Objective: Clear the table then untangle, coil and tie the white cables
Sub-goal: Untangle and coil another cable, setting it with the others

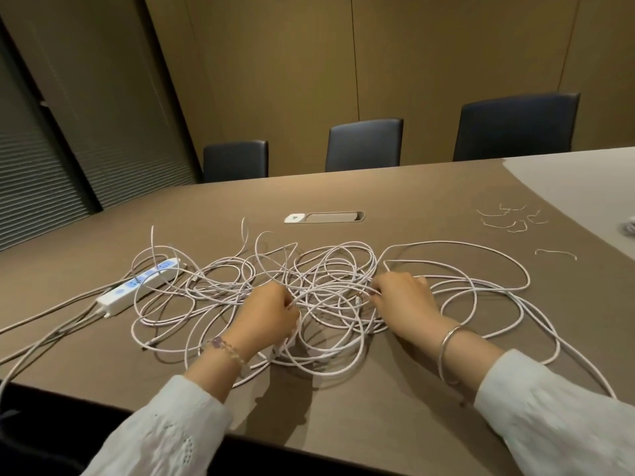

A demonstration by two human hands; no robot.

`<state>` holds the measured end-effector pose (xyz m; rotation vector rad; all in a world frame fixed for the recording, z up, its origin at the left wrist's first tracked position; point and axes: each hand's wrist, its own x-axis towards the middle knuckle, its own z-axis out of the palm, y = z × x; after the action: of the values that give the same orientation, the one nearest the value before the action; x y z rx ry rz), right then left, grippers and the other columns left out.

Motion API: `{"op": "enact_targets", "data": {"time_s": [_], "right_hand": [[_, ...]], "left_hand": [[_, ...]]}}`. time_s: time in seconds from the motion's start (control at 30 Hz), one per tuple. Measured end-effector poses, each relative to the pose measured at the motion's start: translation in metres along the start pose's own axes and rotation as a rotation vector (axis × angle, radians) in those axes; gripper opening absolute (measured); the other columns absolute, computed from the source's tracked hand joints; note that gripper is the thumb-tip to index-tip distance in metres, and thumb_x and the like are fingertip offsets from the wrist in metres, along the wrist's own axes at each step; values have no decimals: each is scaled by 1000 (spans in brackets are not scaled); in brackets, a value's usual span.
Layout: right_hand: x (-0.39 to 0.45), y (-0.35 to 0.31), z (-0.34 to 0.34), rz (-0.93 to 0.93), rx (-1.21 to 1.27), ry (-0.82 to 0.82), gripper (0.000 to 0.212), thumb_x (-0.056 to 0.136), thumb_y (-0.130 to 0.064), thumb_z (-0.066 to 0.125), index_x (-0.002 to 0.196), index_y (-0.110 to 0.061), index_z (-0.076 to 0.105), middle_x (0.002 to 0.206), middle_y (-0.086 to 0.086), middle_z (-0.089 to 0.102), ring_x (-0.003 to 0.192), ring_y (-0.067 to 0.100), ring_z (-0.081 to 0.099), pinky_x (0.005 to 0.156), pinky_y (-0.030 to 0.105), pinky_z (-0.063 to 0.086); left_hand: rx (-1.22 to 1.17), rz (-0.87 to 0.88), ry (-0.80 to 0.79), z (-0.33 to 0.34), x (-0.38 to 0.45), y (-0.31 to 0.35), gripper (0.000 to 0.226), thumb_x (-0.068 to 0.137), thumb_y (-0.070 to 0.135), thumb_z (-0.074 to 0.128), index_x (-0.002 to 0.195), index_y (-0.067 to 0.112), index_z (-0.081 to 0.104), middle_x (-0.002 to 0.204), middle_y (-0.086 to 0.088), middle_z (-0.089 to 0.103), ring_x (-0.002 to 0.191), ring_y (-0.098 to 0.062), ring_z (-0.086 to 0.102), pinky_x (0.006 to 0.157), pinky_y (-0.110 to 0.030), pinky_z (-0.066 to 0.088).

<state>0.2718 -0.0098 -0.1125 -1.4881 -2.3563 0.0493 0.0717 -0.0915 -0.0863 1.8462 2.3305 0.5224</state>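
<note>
Both hands down in the thick of it. White cables (330, 290) sprawled in one loose heap across the middle of the counter (378, 424), loops spilling left over the power strip (139, 285) and sweeping far out to the right. Left hand (266, 312) curled, fingers pinching a strand at the near centre of the heap. Right hand (402, 297) just beside it, fingers hooked round a few strands on the right of the knot. Densest snarl sitting squarely between the two hands, slightly beyond the knuckles.

Key relation here: the big open loop (481, 262) running out rightward from the right hand, long axis lying left to right along the counter. Right hand clearly nearer to that free run; left hand nearer to the loops draped on the power strip. Loose cable ends (244, 228) poking up on the far side, away from both hands.

Probably early untangling, nothing coiled or tied yet. Likely call: drawing the hands apart sideways along that axis, feeding slack out to the right. Risk of cinching the central knot tighter. Short ties (508, 218) waiting far right, well apart from the heap, on the right hand's side.
</note>
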Motion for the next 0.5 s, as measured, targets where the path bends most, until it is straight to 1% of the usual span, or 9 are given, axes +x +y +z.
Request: {"op": "enact_targets", "data": {"time_s": [0.03,0.1,0.13,0.2,0.27,0.33,0.4,0.43,0.5], "right_hand": [[0,2,-1,-4,42,-6,19,95,-26,51,102,-18,67,110,7,68,112,31,57,90,37,40],[0,6,-5,-10,210,21,21,95,-26,54,94,-13,70,98,12,70,99,33,61,82,36,45],[1,10,-8,-6,354,27,22,94,-26,56,87,-11,71,86,12,71,87,30,63,75,34,46],[0,17,-17,-11,710,-43,21,92,-22,63,78,-7,69,64,5,68,62,19,62,61,29,46],[-2,28,-26,-48,899,-170,10,88,-16,70,86,-5,70,60,3,64,54,12,59,56,24,49],[-6,44,-31,-104,866,-295,8,84,-13,73,89,-7,71,63,0,66,54,7,59,55,19,48],[-10,59,-33,-165,716,-359,5,84,-16,73,84,-11,73,60,-9,64,51,-1,54,51,16,43],[-11,64,-33,-194,633,-366,9,85,-19,71,80,-12,72,58,-9,63,51,0,52,51,21,43],[-11,75,-37,-202,523,-373,17,87,-26,68,74,-15,71,61,-2,64,57,11,54,58,37,48]], "left_hand": [[-147,-28,-11,-1,1,2,22,90,6,50,73,6,63,68,-11,69,65,-25,68,64,-33,53],[-577,-131,-84,-3,3,9,17,95,0,44,84,5,55,69,-11,60,52,-21,63,52,-30,52],[-762,-176,-131,-5,4,12,16,96,-1,43,84,5,52,66,-9,53,43,-17,54,43,-25,45],[-1029,-243,-237,-10,9,17,19,96,1,45,80,9,50,56,-1,35,36,-10,30,37,-17,26],[-1153,-258,-295,-20,16,21,16,95,4,48,81,10,53,55,4,21,37,-6,16,35,-14,15],[-1172,-195,-284,-31,21,25,15,95,6,48,84,6,57,53,6,18,37,-5,14,34,-13,11],[-1198,-123,-250,-44,26,27,16,97,7,47,87,4,58,52,7,19,37,-4,15,33,-13,11],[-1223,-97,-229,-51,27,26,15,97,8,48,88,4,59,52,7,20,37,-4,16,33,-14,11],[-1275,-58,-169,-65,32,25,13,96,9,49,89,5,59,50,8,22,36,-3,17,33,-14,11]]}}
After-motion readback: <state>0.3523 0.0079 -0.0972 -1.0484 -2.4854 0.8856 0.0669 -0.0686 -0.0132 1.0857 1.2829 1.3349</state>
